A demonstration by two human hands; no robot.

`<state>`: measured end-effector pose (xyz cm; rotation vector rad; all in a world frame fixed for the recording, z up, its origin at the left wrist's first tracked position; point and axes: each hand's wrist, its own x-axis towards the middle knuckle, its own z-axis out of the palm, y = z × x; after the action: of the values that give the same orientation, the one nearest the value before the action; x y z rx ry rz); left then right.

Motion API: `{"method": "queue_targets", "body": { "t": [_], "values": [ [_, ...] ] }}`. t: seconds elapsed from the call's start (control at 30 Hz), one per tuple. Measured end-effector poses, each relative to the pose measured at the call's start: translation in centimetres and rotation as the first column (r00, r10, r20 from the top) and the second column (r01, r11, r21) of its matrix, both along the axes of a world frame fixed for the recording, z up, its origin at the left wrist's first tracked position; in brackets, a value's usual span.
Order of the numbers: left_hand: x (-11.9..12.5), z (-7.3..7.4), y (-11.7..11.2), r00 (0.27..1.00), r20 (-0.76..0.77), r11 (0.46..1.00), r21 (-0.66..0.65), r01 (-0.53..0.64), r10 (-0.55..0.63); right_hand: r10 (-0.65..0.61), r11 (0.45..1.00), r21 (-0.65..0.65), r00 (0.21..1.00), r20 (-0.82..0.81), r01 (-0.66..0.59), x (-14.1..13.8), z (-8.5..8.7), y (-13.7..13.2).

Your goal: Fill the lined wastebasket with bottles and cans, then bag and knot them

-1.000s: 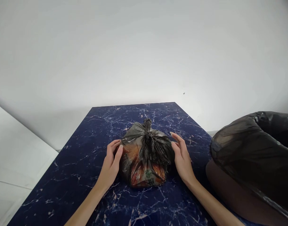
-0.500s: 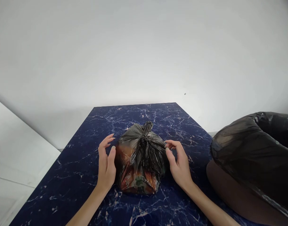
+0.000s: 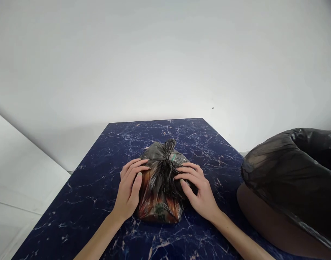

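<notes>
A black plastic garbage bag [image 3: 160, 196], knotted at the top, sits on the dark blue marble-patterned table [image 3: 154, 242]. Through its thin film, orange-red and green contents show, too blurred to name. My left hand [image 3: 129, 191] lies against the bag's left side, fingers spread and their tips resting on the film. On the opposite side, my right hand [image 3: 199, 191] touches the bag with its fingers apart, close to the knot [image 3: 166, 160]. Neither hand grips the plastic.
At the right stands a brown bin [image 3: 262, 216] lined with a black bag [image 3: 284, 180] folded over its rim. A white wall [image 3: 165, 65] rises behind the table, and a white panel [image 3: 24, 180] is at the left.
Both hands have moved inward from beside the bag, so their fingers now rest on its sides. The bag stays in place.
</notes>
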<state>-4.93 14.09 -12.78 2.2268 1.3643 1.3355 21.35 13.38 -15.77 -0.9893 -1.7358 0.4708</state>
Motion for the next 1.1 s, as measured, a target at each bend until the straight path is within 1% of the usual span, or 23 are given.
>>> {"method": "queue_targets", "body": {
  "t": [0.1,0.3,0.4,0.47,0.53,0.63,0.73,0.93,1.0,1.03,1.1],
  "values": [
    [0.0,-0.5,-0.1,1.0,0.014,1.0,-0.012,-0.019,0.019,-0.003,0.999,-0.049,0.996,-0.085,-0.001,0.2,0.0,0.2],
    [-0.1,-0.5,-0.2,0.999,0.02,0.999,-0.016,-0.048,0.048,-0.015,0.973,-0.224,0.959,-0.284,-0.051,1.3,0.2,1.0],
    [-0.1,-0.5,-0.2,0.998,0.022,0.998,-0.023,-0.054,0.054,-0.023,0.959,-0.271,0.932,-0.363,-0.082,1.9,-0.1,1.3],
    [0.0,-0.6,-0.2,0.998,0.029,0.998,-0.022,-0.053,0.053,-0.006,0.953,-0.279,0.917,-0.4,-0.115,2.1,-0.3,1.5],
    [0.1,-0.6,-0.2,0.998,0.041,0.998,-0.043,-0.041,0.043,0.031,0.95,-0.272,0.911,-0.41,-0.155,2.2,-0.3,1.4],
    [0.0,-0.5,-0.1,0.998,0.056,0.993,-0.12,-0.008,0.014,0.086,0.944,-0.264,0.917,-0.389,-0.2,2.1,0.0,1.2],
    [-0.2,-0.4,0.1,0.999,0.053,0.985,-0.174,0.003,0.006,0.106,0.936,-0.276,0.923,-0.371,-0.218,2.0,0.3,1.0],
    [-0.4,-0.2,0.1,0.996,0.089,0.994,-0.104,-0.016,0.026,0.088,0.934,-0.286,0.913,-0.397,-0.214,2.0,0.2,1.1],
    [-0.3,-0.2,0.1,0.996,0.09,0.995,-0.092,-0.022,0.03,0.053,0.923,-0.314,0.884,-0.464,-0.221,1.9,0.2,1.3],
    [-0.3,-0.1,0.0,0.996,0.089,0.996,-0.09,-0.022,0.03,0.026,0.913,-0.337,0.854,-0.519,-0.232,1.9,0.1,1.3],
    [-0.3,-0.1,0.0,0.996,0.087,0.996,-0.091,-0.022,0.03,-0.042,0.885,-0.381,0.771,-0.636,-0.267,1.9,0.0,1.5]
  ]
}}
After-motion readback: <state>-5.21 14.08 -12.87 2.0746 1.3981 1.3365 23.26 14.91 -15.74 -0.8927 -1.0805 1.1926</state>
